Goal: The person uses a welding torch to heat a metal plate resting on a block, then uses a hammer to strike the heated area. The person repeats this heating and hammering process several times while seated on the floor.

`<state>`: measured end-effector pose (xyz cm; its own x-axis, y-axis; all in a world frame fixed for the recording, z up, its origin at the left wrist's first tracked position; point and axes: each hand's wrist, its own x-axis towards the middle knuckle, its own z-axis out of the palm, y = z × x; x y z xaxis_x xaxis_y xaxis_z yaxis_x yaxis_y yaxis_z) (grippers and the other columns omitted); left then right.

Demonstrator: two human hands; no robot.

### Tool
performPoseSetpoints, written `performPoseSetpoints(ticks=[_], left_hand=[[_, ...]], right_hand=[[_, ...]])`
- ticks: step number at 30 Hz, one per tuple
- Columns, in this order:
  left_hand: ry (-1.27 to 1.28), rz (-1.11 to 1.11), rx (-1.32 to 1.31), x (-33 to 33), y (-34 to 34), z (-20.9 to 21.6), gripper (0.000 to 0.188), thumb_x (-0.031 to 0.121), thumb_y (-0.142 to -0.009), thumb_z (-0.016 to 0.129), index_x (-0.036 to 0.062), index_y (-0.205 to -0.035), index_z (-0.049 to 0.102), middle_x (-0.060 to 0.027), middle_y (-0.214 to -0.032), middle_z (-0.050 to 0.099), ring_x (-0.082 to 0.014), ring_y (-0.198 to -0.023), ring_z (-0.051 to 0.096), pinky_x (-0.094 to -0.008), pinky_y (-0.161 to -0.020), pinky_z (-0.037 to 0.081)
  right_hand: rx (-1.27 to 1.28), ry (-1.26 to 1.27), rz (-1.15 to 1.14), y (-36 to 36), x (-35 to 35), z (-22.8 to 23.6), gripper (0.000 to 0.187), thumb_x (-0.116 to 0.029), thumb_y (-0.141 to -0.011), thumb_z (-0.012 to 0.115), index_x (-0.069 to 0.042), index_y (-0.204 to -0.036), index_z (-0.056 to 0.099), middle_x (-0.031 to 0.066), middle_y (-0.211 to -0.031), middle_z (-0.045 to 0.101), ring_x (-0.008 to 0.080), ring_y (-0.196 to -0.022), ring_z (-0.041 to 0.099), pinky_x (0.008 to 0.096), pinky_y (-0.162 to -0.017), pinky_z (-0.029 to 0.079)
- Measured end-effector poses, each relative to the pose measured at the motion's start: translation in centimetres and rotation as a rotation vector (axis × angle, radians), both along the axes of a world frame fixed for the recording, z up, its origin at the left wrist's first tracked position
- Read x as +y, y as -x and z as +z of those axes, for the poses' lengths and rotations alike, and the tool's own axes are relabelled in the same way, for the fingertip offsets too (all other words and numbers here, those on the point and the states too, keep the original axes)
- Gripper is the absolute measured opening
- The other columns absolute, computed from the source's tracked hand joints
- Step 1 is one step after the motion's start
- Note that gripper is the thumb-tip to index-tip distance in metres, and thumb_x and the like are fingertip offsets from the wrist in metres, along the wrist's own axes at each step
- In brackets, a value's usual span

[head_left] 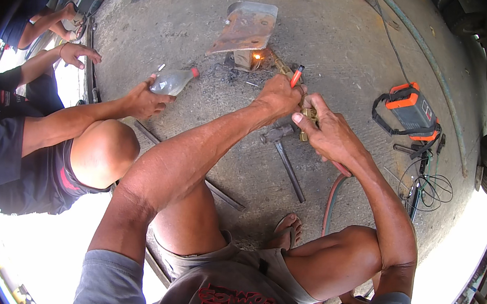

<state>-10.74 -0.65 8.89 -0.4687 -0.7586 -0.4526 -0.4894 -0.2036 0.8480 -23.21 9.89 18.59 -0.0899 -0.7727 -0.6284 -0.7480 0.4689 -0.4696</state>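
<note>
My left hand is closed around the neck of a brass gas torch, with an orange-red lighter sticking up out of the same grip. My right hand wraps the torch's rear end, its thumb by the brass valves. Ahead of the torch's tip a small orange flame glows beside a metal block. On that block leans a rusty bent steel plate. Below my hands a hammer lies on the concrete. A red and green hose runs down from near my right wrist.
At left a crouching co-worker's hand holds a clear plastic bottle with a red cap. An orange and black machine with a strap stands at right, near coiled thin cables. A metal bar lies by my left knee.
</note>
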Motion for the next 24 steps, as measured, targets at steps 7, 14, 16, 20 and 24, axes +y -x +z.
performPoseSetpoints(ticks=[7,14,16,20,24], left_hand=[[0.005,0.004,0.017,-0.06,0.0,-0.25,0.041,0.03,-0.099,0.07,-0.0096,-0.088,0.073,-0.0231,-0.083,0.075,-0.033,-0.08,0.076,-0.0448,-0.076,0.056],[0.005,-0.017,0.009,-0.06,0.04,-0.35,0.042,0.033,-0.102,0.068,-0.0082,-0.096,0.075,-0.0162,-0.083,0.075,-0.0229,-0.076,0.071,-0.0421,-0.07,0.054],[0.017,-0.026,-0.002,-0.13,0.05,-0.34,0.042,0.033,-0.102,0.068,-0.0084,-0.096,0.075,-0.0161,-0.083,0.074,-0.0227,-0.076,0.071,-0.0422,-0.07,0.054],[0.038,-0.031,-0.014,-0.24,0.0,-0.65,0.042,0.032,-0.103,0.068,-0.0084,-0.096,0.075,-0.0156,-0.082,0.074,-0.0222,-0.075,0.07,-0.0425,-0.07,0.054],[0.031,-0.026,-0.003,-0.26,0.14,-0.93,0.042,0.033,-0.103,0.067,-0.0081,-0.096,0.075,-0.0151,-0.082,0.074,-0.0218,-0.075,0.07,-0.0425,-0.07,0.054]], right_hand=[[0.007,0.0,-0.007,-0.16,0.01,0.05,0.046,-0.046,-0.109,0.055,-0.012,-0.14,0.048,0.022,-0.111,0.073,0.0379,-0.111,0.073,0.0537,-0.093,0.056],[0.014,0.022,0.003,-0.11,0.14,-0.1,0.049,-0.047,-0.109,0.054,-0.011,-0.142,0.048,0.0248,-0.118,0.073,0.0423,-0.12,0.07,0.056,-0.099,0.054],[0.008,0.032,0.005,-0.03,0.15,-0.2,0.05,-0.047,-0.109,0.054,-0.011,-0.143,0.048,0.0258,-0.119,0.073,0.0432,-0.121,0.069,0.0565,-0.099,0.054],[0.011,0.002,0.004,-0.2,-0.07,0.02,0.051,-0.049,-0.109,0.052,-0.012,-0.145,0.047,0.0264,-0.118,0.073,0.0429,-0.121,0.07,0.0572,-0.099,0.054],[0.015,-0.006,-0.005,-0.15,0.04,-0.1,0.053,-0.05,-0.109,0.05,-0.013,-0.146,0.047,0.0258,-0.114,0.074,0.0409,-0.118,0.071,0.0574,-0.096,0.055]])
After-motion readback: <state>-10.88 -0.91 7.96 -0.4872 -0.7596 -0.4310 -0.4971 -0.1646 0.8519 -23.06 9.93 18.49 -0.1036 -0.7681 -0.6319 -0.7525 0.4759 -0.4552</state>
